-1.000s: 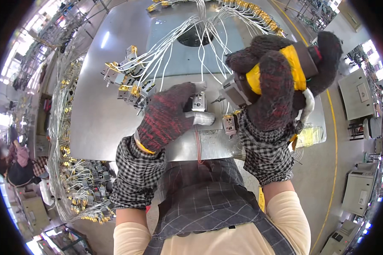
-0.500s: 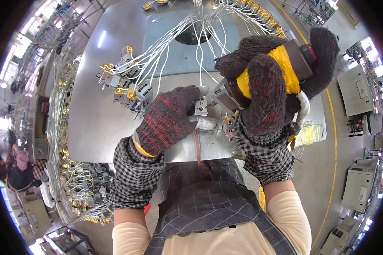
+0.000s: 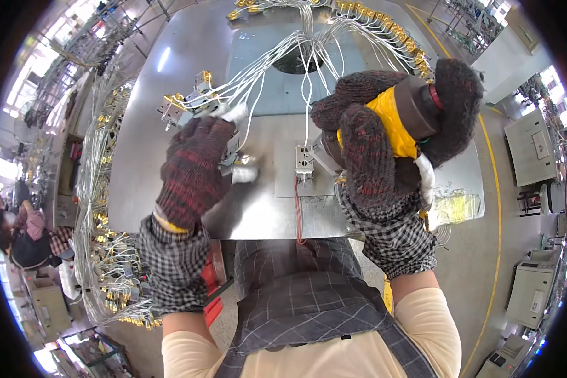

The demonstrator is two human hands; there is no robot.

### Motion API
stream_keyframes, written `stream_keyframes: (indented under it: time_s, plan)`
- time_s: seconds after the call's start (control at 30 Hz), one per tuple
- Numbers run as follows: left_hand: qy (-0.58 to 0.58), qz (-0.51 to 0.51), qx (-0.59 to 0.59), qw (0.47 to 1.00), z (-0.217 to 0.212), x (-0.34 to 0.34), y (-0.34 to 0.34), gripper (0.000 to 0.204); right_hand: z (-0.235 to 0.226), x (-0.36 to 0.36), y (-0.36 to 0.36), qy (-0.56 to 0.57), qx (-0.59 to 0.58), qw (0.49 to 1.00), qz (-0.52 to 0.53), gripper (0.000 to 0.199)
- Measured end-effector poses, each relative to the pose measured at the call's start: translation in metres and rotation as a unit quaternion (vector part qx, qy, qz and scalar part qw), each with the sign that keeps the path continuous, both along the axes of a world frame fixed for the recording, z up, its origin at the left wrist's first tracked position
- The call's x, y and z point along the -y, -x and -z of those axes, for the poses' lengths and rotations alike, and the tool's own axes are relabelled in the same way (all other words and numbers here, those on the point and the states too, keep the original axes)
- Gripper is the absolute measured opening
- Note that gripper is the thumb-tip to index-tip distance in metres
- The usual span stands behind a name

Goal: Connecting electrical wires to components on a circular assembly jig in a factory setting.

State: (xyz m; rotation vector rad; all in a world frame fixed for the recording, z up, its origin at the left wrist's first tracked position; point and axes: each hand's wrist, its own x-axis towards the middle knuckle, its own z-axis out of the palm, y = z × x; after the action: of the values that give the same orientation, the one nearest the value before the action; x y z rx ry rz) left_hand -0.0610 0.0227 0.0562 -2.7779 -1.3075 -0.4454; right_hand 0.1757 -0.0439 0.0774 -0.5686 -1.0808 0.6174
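Note:
My left hand [image 3: 198, 165], in a dark red-flecked knit glove with white fingertips, reaches over the metal socket modules at the left of the metal table. Its thumb and fingers are apart around a socket module [image 3: 232, 146], mostly covered by the glove. My right hand [image 3: 375, 148] grips a dark power tool [image 3: 394, 120] wrapped in yellow tape. The tool's grey head [image 3: 326, 153] sits beside a small metal socket [image 3: 304, 160], which stands on a plate near the table's front. A white cable leads up from this socket and reddish wires hang below it.
White cables [image 3: 258, 74] fan out from a dark hole [image 3: 296, 62] in the table [image 3: 138, 164]. Brass-coloured connectors [image 3: 409, 47] line the far right. More cables and connectors [image 3: 110, 271] hang left of the table. Another person [image 3: 34, 239] is at the far left.
My left hand has left the small socket and moved left to the socket modules. The tool in my right hand has shifted slightly left and down, staying beside the socket.

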Motion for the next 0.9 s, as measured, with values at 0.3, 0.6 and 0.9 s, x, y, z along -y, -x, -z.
stream_keyframes:
  time_s: [0.3,0.6,0.9]
  plan:
    - [0.154,0.012,0.223,0.962,0.038,-0.004,0.007,0.053,-0.003,0.003,0.005,0.022,0.016,1.0,0.013,0.066]
    - [0.208,0.203,0.306,0.907,0.025,-0.001,0.022,0.036,0.007,-0.011,-0.012,-0.079,0.061,0.995,0.001,0.075]
    - [-0.22,0.173,-0.115,0.953,0.024,0.032,-0.01,0.047,0.003,-0.005,-0.006,-0.123,0.062,0.988,-0.066,0.065]
